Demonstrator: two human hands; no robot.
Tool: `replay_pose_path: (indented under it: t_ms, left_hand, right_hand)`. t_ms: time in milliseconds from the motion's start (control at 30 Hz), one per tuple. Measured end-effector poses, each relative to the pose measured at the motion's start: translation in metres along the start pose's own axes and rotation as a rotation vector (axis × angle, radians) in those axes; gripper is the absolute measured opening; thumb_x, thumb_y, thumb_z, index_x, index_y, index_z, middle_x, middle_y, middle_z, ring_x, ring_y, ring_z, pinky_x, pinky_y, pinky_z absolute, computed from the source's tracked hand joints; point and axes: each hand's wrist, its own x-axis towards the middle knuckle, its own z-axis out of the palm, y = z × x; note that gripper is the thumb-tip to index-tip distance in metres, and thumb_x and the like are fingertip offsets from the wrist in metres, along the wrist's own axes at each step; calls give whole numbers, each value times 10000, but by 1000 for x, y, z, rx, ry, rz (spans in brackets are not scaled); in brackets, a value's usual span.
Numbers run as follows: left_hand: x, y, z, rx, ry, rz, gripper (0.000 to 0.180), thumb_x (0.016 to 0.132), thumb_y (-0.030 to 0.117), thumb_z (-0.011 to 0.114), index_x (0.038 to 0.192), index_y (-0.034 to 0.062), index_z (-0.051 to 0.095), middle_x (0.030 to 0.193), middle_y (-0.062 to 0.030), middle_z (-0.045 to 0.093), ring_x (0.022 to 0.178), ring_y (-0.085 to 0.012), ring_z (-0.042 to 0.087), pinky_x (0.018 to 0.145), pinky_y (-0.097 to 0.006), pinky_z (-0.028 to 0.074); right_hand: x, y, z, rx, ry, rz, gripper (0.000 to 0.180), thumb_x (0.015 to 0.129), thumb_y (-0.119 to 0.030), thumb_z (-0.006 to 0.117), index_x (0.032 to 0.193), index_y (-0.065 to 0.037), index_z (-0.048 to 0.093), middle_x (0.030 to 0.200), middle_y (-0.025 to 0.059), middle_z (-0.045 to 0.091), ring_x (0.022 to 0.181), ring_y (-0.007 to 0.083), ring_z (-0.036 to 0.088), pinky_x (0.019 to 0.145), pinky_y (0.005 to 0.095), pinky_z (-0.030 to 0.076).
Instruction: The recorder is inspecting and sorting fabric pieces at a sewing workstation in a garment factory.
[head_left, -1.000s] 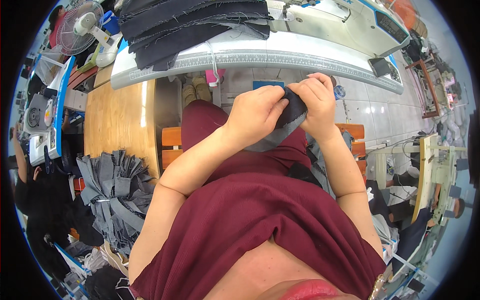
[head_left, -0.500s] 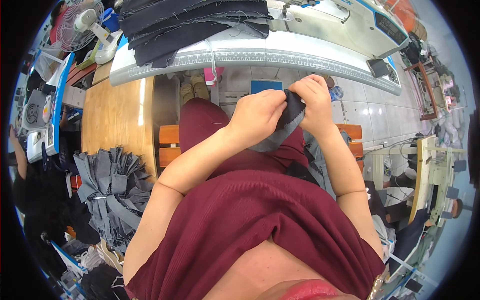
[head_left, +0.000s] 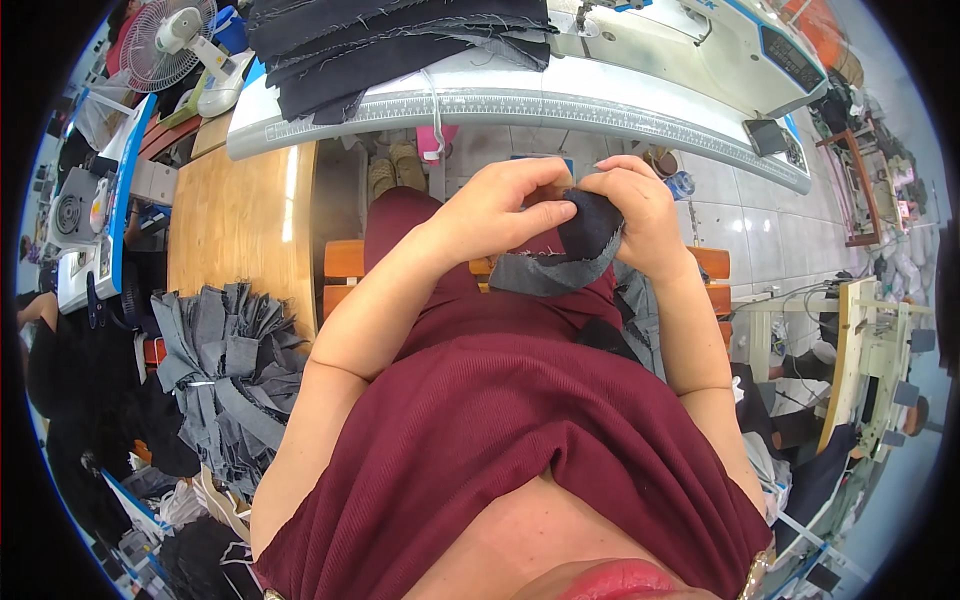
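Note:
Above my lap, my right hand (head_left: 640, 215) pinches a dark denim piece (head_left: 592, 228) between thumb and fingers. The piece is folded over, with a grey, frayed lower part (head_left: 545, 276) hanging to the left. My left hand (head_left: 505, 212) is at the upper left edge of the denim. Its thumb is stretched out against the cloth and stands apart from the bent fingers, whose tips come close to those of my right hand. Whatever lies behind the fingers is hidden.
A sewing machine (head_left: 690, 40) stands on a white table with a ruler edge (head_left: 480, 103). Dark denim pieces (head_left: 400, 45) are stacked at its left. A tied bundle of grey denim strips (head_left: 225, 375) hangs by a wooden board (head_left: 235, 230). A fan (head_left: 172, 40) stands far left.
My left thumb and fingers have spread apart at the cloth's edge. The denim has opened out, and more of its grey part shows at the lower left.

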Motion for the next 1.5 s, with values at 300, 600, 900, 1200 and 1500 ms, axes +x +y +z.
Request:
replay_pose_path:
  t_ms: [300, 600, 900, 1200, 1500]
  left_hand:
    - [0, -5, -12, -402, -174, -112, 135, 838, 125, 569, 745, 31, 541, 616, 25, 478, 562, -45, 441, 494, -216, 355]
    - [0, 0, -5, -36, 47, 148, 170, 879, 140, 518, 784, -2, 509, 677, -40, 477, 589, -109, 479, 527, -264, 395]
    - [1, 4, -3, 124, 49, 117, 108, 853, 99, 514, 856, -7, 492, 766, -153, 493, 712, -326, 509, 651, -370, 423]
    - [-1, -7, -13, -139, -22, 78, 101, 830, 75, 541, 825, 1, 473, 693, -58, 472, 637, -122, 501, 571, -291, 424]
    - [-3, -12, -7, -173, 23, 112, 212, 832, 122, 586, 694, 24, 459, 658, 19, 425, 589, -60, 373, 550, -200, 316]
  right_hand:
    - [-11, -11, -2, 221, -16, -59, 362, 583, 69, 533, 847, -113, 700, 795, 61, 597, 761, 249, 576, 724, 334, 483]
    - [-8, -2, -14, 483, -48, 161, 348, 676, 86, 448, 920, -43, 660, 985, 95, 598, 911, 220, 569, 812, 314, 444]
    - [-4, -12, 3, 739, -36, 663, 39, 779, -30, 623, 782, -2, 596, 751, 10, 511, 713, 105, 476, 630, 230, 357]
    - [-6, -11, 5, 663, -80, 587, 153, 834, -109, 606, 757, 13, 553, 724, 18, 469, 682, 109, 438, 605, 237, 338]
    - [-18, -8, 9, 647, -82, 480, 292, 923, -241, 510, 848, 31, 588, 727, 50, 545, 675, 119, 485, 618, 251, 392]
